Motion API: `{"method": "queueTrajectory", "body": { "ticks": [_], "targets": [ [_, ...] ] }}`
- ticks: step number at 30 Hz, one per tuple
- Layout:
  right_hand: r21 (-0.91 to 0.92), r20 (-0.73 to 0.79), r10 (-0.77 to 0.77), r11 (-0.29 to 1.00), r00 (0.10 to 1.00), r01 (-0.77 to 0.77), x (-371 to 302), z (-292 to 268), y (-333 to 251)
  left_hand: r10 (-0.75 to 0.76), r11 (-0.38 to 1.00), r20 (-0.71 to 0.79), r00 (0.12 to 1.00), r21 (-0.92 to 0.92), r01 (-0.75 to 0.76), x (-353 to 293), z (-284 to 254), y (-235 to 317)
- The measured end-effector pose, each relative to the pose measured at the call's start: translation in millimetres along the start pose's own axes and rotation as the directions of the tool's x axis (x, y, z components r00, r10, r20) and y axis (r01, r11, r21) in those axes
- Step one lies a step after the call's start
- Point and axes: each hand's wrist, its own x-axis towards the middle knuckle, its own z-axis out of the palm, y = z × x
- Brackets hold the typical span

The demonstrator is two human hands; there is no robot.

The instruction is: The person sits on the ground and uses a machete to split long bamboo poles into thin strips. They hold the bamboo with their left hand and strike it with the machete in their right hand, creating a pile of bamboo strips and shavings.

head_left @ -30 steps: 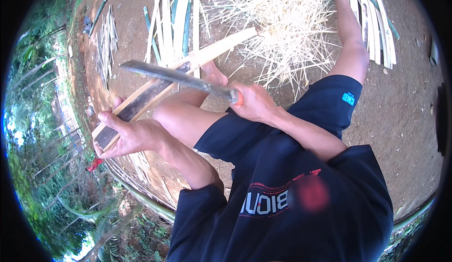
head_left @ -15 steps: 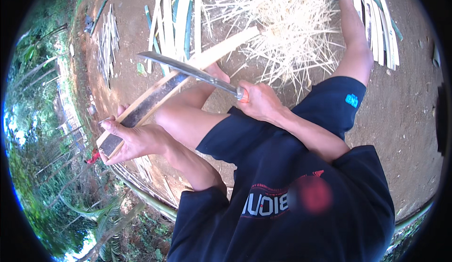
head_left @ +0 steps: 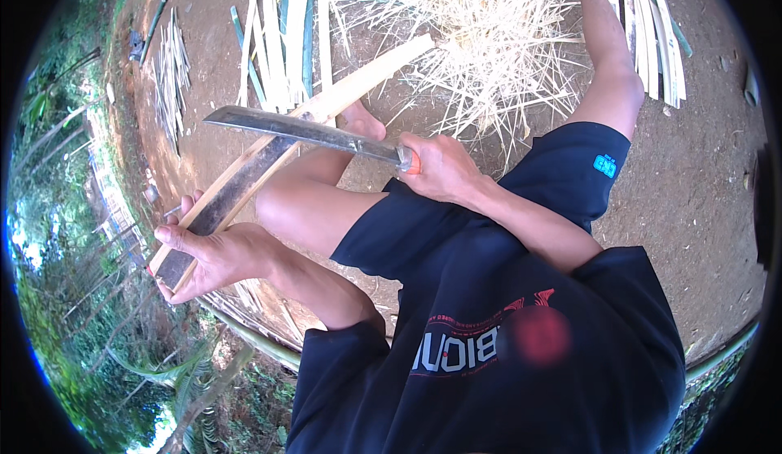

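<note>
A long bamboo strip [head_left: 236, 178], pale at its edges with a dark band along the middle, slants up to the right over my bent leg. Its lower end rests in my left hand [head_left: 213, 250], thumb on one side and fingers on the other. My right hand [head_left: 441, 166] is wrapped round the orange handle of a machete [head_left: 314, 132]. The long grey blade points left and lies across the strip's middle; whether its edge touches the wood I cannot tell. Beyond the blade the strip's far part is pale and shaved.
A heap of pale shavings [head_left: 497, 46] covers the ground ahead, between my feet. Split bamboo strips [head_left: 281, 38] lie at the far left, more strips [head_left: 646, 38] at the far right. A bundle of thin sticks [head_left: 172, 83] is farther left. Plants border the left side.
The machete blade has turned, showing more of its flat side, and its tip has shifted left and slightly down. Both hands and the strip appear a little farther left.
</note>
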Motion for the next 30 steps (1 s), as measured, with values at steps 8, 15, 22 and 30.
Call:
{"method": "queueTrajectory", "body": {
  "ticks": [8, 15, 22, 30],
  "targets": [
    [0.004, -0.056, 0.165, 0.986, 0.985, -0.165, 24, 3, 63, 0.013, 1.0, -0.006, 1.0, 0.009, -0.013, 10, -7, -16],
    [-0.041, -0.052, 0.268, 0.962, 0.962, -0.27, 45, -1, 102, -0.045, 0.995, -0.051, 0.998, 0.081, 0.049, 23, -7, -25],
    [-0.113, 0.026, 0.369, 0.924, 0.929, -0.365, 57, 3, 118, 0.021, 0.994, 0.041, 0.999, 0.103, -0.025, 31, -6, -35],
    [-0.208, -0.001, 0.505, 0.844, 0.863, -0.494, 86, -6, 172, 0.014, 0.979, -0.033, 0.999, 0.206, -0.007, 43, -8, -42]
  ]
}}
